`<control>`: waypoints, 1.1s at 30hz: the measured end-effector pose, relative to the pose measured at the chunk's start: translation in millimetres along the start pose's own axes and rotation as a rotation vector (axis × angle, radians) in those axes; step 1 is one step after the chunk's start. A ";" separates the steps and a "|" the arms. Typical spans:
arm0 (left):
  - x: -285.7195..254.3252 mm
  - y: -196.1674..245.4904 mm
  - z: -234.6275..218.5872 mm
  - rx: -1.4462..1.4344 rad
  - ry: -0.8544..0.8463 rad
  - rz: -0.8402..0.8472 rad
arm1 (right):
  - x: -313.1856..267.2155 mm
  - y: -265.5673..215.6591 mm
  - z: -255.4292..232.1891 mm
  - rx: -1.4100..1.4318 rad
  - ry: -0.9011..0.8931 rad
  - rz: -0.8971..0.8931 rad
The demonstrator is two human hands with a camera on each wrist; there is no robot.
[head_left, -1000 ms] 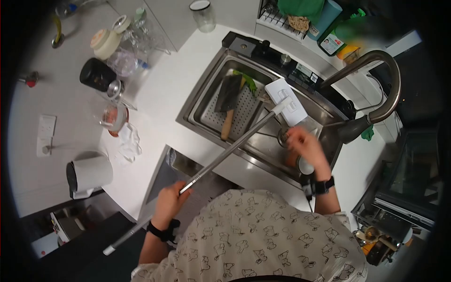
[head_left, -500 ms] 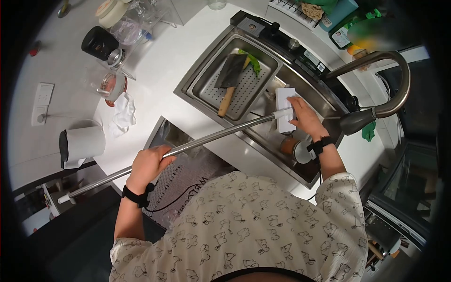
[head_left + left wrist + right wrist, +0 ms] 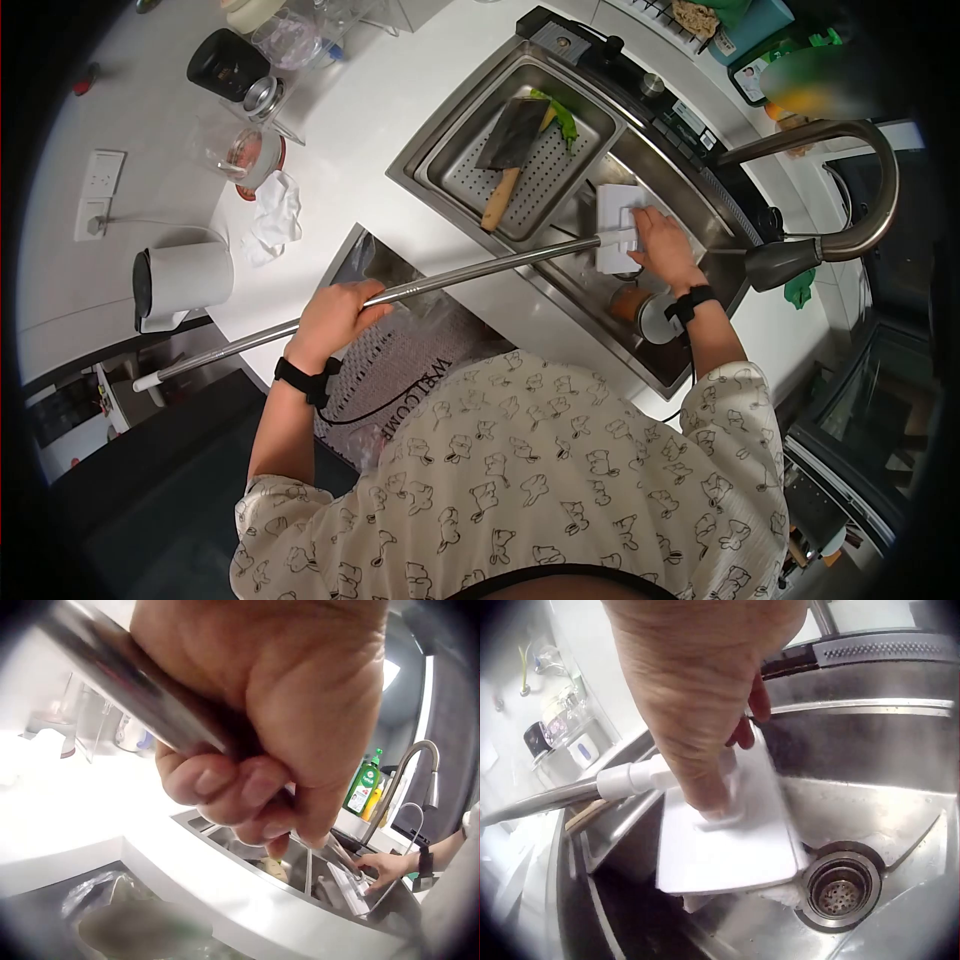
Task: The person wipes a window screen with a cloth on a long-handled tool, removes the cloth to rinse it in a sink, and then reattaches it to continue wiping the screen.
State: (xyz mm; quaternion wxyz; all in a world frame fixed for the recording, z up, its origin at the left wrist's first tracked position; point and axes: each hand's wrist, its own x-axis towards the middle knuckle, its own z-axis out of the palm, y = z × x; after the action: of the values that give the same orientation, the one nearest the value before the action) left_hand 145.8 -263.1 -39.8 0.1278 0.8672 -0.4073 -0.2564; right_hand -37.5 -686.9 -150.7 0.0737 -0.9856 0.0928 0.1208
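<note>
My left hand (image 3: pixel 335 325) grips the metal pole of a flat mop (image 3: pixel 480 268), its fingers curled round the shaft in the left wrist view. The pole slants over the counter to a white rectangular mop head (image 3: pixel 611 208) above the right sink basin. There my right hand (image 3: pixel 666 247) holds the head by its white joint. In the right wrist view the thumb lies on the joint of the mop head (image 3: pixel 727 859), with other fingertips behind it. A bit of pale cloth pokes out beneath the plate, beside the drain (image 3: pixel 840 892).
A cleaver (image 3: pixel 515 132) and green leaves (image 3: pixel 562 122) lie in the perforated tray (image 3: pixel 462 172). A jar (image 3: pixel 657 318) lies in the basin near my right wrist. The faucet (image 3: pixel 875 190) arches at the right. A kettle (image 3: pixel 190 283) and crumpled tissue (image 3: pixel 275 218) are on the left.
My right hand has come from over the jar up to the mop head and taken hold of it. The head has turned more upright in view, and the pole's far end has swung up and left.
</note>
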 end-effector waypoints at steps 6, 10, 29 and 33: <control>10.5 -7.3 0.4 -0.035 -0.065 0.000 | -7.7 6.0 -0.7 -0.033 0.012 -0.001; 15.1 -9.6 3.6 -0.112 -0.042 -0.003 | -63.1 16.6 -2.6 0.318 0.144 0.391; 61.9 -68.0 1.4 -0.336 0.143 -0.168 | -161.1 -2.8 -47.1 0.188 0.382 0.626; 66.9 -85.3 5.8 -0.249 0.168 -0.229 | -225.6 61.9 -66.7 -0.016 0.405 0.897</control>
State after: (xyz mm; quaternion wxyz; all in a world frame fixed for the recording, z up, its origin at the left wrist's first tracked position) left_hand 233.2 -260.7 -104.1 0.2376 0.9038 -0.2589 -0.2442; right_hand -250.1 -721.1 -37.5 -0.0126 -0.8528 0.5194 -0.0527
